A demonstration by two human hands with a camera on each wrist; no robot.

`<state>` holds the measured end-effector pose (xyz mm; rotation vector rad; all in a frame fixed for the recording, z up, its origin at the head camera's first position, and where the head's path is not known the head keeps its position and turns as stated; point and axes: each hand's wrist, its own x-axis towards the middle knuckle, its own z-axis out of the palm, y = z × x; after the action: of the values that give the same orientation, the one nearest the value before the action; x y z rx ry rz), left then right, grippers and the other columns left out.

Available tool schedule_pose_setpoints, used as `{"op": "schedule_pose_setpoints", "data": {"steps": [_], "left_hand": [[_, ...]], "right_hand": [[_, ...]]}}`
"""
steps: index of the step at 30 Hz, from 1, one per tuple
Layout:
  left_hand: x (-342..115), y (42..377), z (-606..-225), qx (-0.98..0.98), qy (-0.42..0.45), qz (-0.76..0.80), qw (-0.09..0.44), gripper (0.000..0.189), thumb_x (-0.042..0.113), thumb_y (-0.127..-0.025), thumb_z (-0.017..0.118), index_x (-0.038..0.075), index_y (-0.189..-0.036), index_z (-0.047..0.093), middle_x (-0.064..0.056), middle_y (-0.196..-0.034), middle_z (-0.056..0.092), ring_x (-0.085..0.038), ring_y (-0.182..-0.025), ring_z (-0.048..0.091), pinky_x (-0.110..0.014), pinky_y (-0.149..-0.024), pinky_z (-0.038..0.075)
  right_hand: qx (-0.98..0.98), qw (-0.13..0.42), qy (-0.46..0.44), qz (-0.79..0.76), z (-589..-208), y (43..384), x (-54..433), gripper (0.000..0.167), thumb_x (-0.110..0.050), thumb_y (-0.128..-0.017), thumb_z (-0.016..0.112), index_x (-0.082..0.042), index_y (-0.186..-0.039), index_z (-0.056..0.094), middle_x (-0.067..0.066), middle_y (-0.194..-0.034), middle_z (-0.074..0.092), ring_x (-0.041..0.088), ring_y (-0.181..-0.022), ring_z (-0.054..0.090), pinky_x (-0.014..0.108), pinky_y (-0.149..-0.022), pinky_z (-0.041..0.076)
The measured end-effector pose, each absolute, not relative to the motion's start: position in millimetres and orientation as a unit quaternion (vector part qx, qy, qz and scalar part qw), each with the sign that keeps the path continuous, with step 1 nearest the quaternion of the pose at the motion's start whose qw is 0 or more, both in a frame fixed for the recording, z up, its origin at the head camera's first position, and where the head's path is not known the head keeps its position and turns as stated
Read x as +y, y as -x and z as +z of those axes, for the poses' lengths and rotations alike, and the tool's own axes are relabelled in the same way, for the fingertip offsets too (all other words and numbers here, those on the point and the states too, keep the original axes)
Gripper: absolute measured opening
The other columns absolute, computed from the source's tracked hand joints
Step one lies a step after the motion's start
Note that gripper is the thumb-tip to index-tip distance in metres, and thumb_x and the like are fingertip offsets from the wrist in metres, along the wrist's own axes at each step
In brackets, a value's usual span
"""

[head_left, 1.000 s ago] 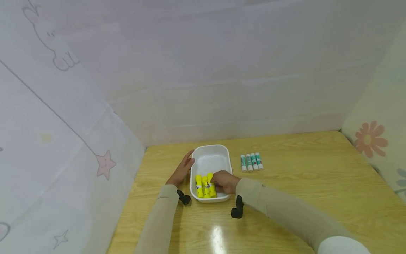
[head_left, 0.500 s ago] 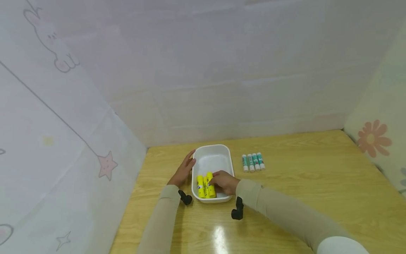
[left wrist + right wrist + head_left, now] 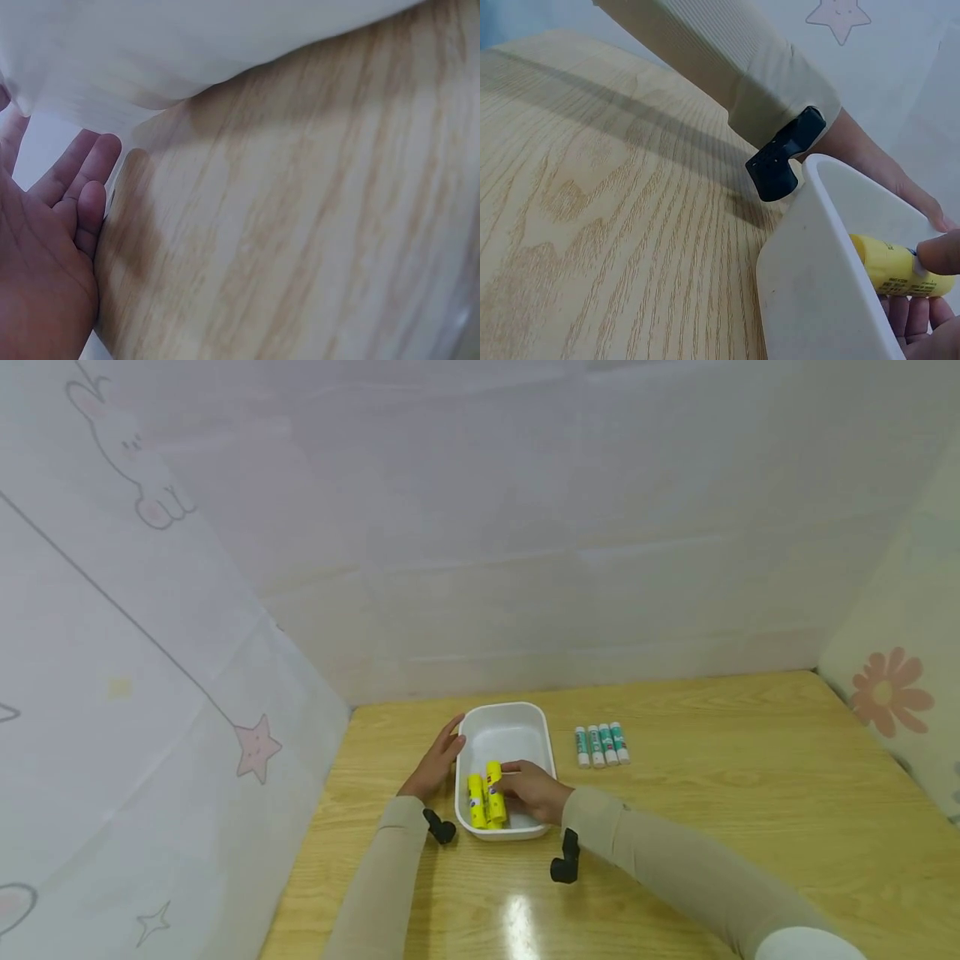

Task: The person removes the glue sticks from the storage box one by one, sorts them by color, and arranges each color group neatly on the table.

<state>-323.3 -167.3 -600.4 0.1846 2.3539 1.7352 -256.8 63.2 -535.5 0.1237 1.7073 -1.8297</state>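
Note:
A white tray (image 3: 506,743) holds several yellow glue sticks at its near end. My right hand (image 3: 534,791) reaches over the tray's right wall. It pinches one yellow glue stick (image 3: 892,264), with the thumb on top and the other fingers beneath, as the right wrist view shows. This stick is raised and tilted over its neighbours. Another yellow glue stick (image 3: 476,802) lies to its left, and one more is mostly hidden under the held one. My left hand (image 3: 437,768) rests along the tray's left outer wall, its fingers relaxed and touching the rim.
Several green-and-white glue sticks (image 3: 602,744) lie side by side on the wooden table (image 3: 720,760), right of the tray. A pale printed curtain (image 3: 480,610) closes off the back and both sides. Black wrist cameras sit on both cuffs.
My right hand has lifted the rightmost yellow glue stick and drawn it left over the middle one. The left hand has stayed at the tray's wall.

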Motion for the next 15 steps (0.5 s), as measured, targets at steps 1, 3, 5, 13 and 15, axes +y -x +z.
{"op": "schedule_pose_setpoints", "data": {"steps": [1, 3, 5, 13, 15], "left_hand": [[-167.2, 323.2, -599.8, 0.799, -0.064, 0.588, 0.103, 0.056, 0.051, -0.101, 0.044, 0.044, -0.152, 0.023, -0.011, -0.15, 0.038, -0.035, -0.131, 0.044, -0.061, -0.108, 0.028], [-167.4, 323.7, -599.3, 0.801, -0.064, 0.587, 0.1, 0.056, 0.052, -0.101, 0.044, 0.044, -0.152, 0.024, -0.011, -0.15, 0.039, -0.035, -0.132, 0.043, -0.062, -0.108, 0.026], [-167.7, 324.0, -599.1, 0.801, -0.064, 0.587, 0.1, 0.055, 0.054, -0.1, 0.044, 0.045, -0.151, 0.025, -0.011, -0.15, 0.039, -0.035, -0.132, 0.042, -0.062, -0.109, 0.025], [-165.9, 322.4, -597.5, 0.793, -0.055, 0.595, 0.118, 0.055, 0.053, -0.1, 0.045, 0.049, -0.15, 0.023, -0.009, -0.151, 0.038, -0.032, -0.132, 0.043, -0.058, -0.11, 0.026], [-164.8, 322.2, -597.0, 0.793, -0.059, 0.595, 0.12, 0.056, 0.052, -0.101, 0.044, 0.048, -0.151, 0.021, -0.01, -0.152, 0.036, -0.032, -0.134, 0.041, -0.058, -0.111, 0.025]], "right_hand": [[0.642, 0.312, -0.045, -0.699, -534.7, 256.8, 63.5, 0.062, -0.003, -0.088, 0.066, 0.005, -0.141, 0.036, 0.021, -0.127, 0.054, 0.027, -0.107, 0.058, 0.041, -0.093, 0.049], [0.633, 0.311, -0.039, -0.708, -534.2, 257.2, 64.1, 0.062, -0.003, -0.088, 0.066, 0.005, -0.141, 0.035, 0.021, -0.129, 0.053, 0.027, -0.11, 0.057, 0.043, -0.096, 0.047], [0.623, 0.311, -0.032, -0.717, -534.6, 257.8, 64.7, 0.061, -0.004, -0.089, 0.066, 0.005, -0.141, 0.035, 0.021, -0.129, 0.052, 0.029, -0.112, 0.056, 0.045, -0.099, 0.046], [0.599, 0.314, -0.025, -0.736, -537.0, 258.9, 68.6, 0.061, -0.007, -0.091, 0.066, 0.003, -0.143, 0.035, 0.02, -0.13, 0.053, 0.029, -0.114, 0.057, 0.045, -0.1, 0.045], [0.589, 0.313, -0.024, -0.744, -534.4, 258.7, 70.1, 0.061, -0.007, -0.092, 0.065, 0.002, -0.144, 0.035, 0.02, -0.131, 0.052, 0.029, -0.114, 0.056, 0.044, -0.1, 0.045]]}}
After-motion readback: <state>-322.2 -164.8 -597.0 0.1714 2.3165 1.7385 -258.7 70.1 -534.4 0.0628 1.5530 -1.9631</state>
